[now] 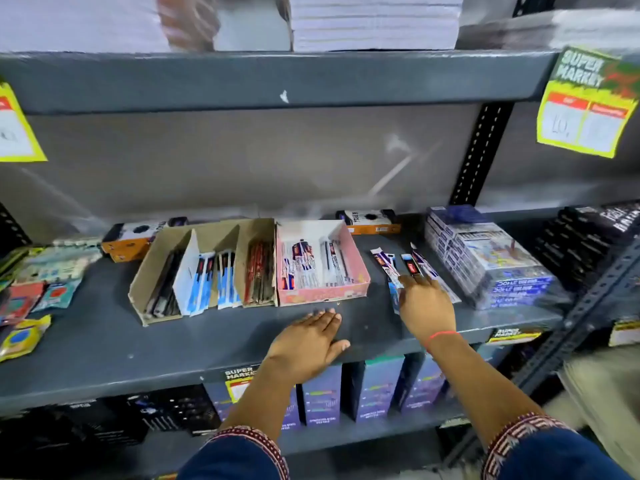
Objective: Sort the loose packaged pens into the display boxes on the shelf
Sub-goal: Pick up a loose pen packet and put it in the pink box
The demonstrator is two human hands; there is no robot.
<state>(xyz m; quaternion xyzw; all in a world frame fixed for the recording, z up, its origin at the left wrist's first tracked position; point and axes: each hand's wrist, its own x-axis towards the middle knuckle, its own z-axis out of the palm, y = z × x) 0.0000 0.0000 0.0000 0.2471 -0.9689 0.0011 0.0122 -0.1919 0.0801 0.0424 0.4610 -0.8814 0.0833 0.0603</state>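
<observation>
Nearest the camera, the left hand (306,342) lies flat and open, palm down, on the grey shelf (104,344) in front of the boxes, holding nothing. The right hand (426,306) is spread open on the loose pens (408,266) just right of the pink box (323,294), not gripping any. Left of that, touching it, sits the brown box (152,268) with dividers, both part-filled with pens.

Right hand (425,306) apparently on loose packaged pens (412,268), left hand (306,342) flat.
</observation>
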